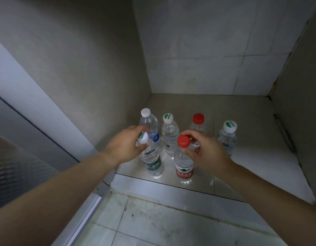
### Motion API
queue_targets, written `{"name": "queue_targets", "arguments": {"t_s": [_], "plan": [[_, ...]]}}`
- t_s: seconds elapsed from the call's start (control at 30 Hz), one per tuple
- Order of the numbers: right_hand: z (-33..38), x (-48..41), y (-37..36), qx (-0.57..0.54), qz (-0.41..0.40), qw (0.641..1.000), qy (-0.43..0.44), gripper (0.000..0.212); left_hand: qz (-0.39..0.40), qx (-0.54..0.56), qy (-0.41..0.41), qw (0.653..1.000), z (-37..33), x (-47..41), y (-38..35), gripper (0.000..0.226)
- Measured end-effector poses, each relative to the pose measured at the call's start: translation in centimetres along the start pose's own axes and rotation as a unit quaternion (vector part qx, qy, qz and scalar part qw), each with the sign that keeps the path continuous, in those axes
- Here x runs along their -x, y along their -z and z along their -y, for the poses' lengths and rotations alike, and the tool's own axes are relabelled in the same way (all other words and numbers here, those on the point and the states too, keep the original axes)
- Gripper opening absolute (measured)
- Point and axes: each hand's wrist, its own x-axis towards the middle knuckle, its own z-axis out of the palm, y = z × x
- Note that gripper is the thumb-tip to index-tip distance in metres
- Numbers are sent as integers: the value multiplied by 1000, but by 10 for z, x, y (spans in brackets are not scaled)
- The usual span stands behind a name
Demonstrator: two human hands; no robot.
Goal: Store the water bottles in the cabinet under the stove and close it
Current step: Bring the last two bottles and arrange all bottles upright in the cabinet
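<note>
Head view. Hidden or unclear: the rear red-capped bottle (198,119), behind and to the right of the red-label bottle (183,166), shows only its cap and shoulder. The rest lies behind the right hand (207,153). The blue-label bottle (150,121), behind and to the left of the red-label bottle, is covered low down by the left hand (124,146) and the green-label bottle (152,162). Label print is too blurred to read. Both forearms are cut off by the frame edges, and the left fingertips pass out of sight behind the bottle neck.

Hands: the left hand is curled round the neck of the green-label bottle, just under its white cap. This bottle stands just left of the red-label bottle. The right hand pinches the red-label bottle's neck below its red cap, thumb in front.

All six bottles stand upright on the cabinet floor (251,130). A clear bottle with a logo cap (169,132) is directly behind the red-label bottle; another (227,137) stands well to its right. The sill (153,185) runs just in front of the red-label bottle.
</note>
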Motion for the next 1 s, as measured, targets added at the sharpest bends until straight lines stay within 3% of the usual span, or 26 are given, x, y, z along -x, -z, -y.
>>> {"name": "queue_targets", "arguments": {"t_s": [0.1, 0.27, 0.43, 0.57, 0.67, 0.77, 0.87, 1.0], "plan": [[3, -1, 0, 18, 1, 1000, -4, 39, 32, 3, 14, 999, -2, -5, 7, 38], [9, -4, -3, 54, 0, 998, -14, 34, -17, 55, 0, 998, 7, 4, -4, 32], [20, -12, 18, 87, 101, 991, -28, 42, 11, 89, -11, 996, 8, -7, 5, 36], [35, -54, 29, 120, 81, 988, -48, 52, -73, 146, 5, 987, 20, -47, 28, 28], [33, -90, 19, 160, 78, 982, -57, 54, -111, 157, 22, 981, 37, -75, 34, 35], [31, -113, 2, 191, 116, 973, -58, 57, -52, 189, 27, 980, 49, -93, 19, 40], [29, -119, -11, 216, 139, 965, -54, 48, 17, 221, 14, 975, 54, -94, -1, 37], [25, -118, -14, 193, 109, 973, -63, 44, -2, 233, 8, 972, 57, -94, -12, 37]]}}
